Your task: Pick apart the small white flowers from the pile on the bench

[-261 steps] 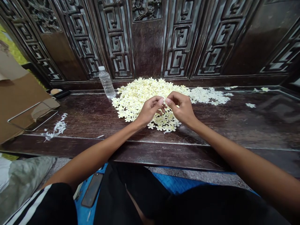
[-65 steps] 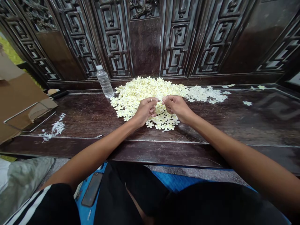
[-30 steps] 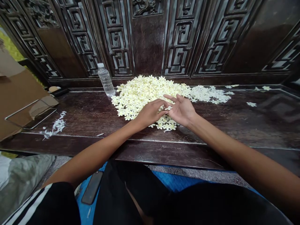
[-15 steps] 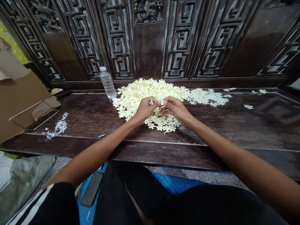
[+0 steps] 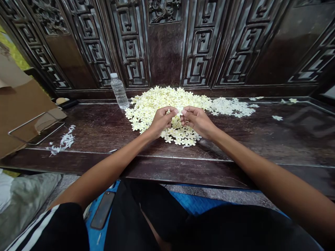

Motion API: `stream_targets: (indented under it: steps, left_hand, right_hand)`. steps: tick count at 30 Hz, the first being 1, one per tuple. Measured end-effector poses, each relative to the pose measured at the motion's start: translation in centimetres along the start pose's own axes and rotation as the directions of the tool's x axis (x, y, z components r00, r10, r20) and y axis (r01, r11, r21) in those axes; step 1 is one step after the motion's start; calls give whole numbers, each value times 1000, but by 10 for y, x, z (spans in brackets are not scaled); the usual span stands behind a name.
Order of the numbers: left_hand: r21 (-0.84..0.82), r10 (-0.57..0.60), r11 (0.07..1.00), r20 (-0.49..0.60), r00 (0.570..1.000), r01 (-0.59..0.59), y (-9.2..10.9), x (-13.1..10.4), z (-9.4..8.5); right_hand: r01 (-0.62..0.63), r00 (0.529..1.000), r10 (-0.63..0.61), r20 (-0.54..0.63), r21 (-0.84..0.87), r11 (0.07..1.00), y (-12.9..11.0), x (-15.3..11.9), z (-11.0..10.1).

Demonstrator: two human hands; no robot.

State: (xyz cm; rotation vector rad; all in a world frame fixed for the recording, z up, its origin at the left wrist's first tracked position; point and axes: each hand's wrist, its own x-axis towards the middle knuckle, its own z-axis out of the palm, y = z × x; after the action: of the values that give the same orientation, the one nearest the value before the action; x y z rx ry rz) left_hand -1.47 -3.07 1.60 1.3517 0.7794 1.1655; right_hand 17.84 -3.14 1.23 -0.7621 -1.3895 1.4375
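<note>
Above the front of a heap of pale yellow artificial flowers [image 5: 154,101], my two hands meet almost fingertip to fingertip. A small pale flower [image 5: 179,111] is pinched between them. My left hand [image 5: 162,121] is closed, thumb and forefinger on the flower's left side. From the right, my right hand [image 5: 198,120] pinches its other side, the remaining fingers curled in. Whiter flowers [image 5: 232,107] spread in a thin layer to the right of the heap.
A clear water bottle [image 5: 119,91] stands left of the heap, before a carved wooden back panel [image 5: 165,52]. Thin white pieces [image 5: 64,141] lie farther left, near a wire frame [image 5: 36,129] and a cardboard box [image 5: 23,111]. A phone [image 5: 103,210] rests below the bench edge.
My fingertips have shifted slightly, and the flower between them now shows more fully. The right hand's lower fingers have curled in. The heap looks the same.
</note>
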Motion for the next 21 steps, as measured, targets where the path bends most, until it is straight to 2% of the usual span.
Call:
stream_targets:
  steps: [6,12,16,21]
  left_hand:
    - [-15,-17,1000,9,1000,17,-5,2,-3]
    - [-34,25,999,-7,1000,-26,-7,1,1]
    - [-34,22,999,32,999,-21,-7,-1,5]
    - [-12,23,1000,24,999,-22,-7,-3,10]
  right_hand:
    - [-14,1000,15,-24,9,1000,-3,-1,5]
    - [46,996,-50,-71,-55,997,-4,-1,7]
    - [85,991,-94,-99,-91,992,-4,-2,8]
    - [106,990,-119,-75,-157,982,0,-3,12]
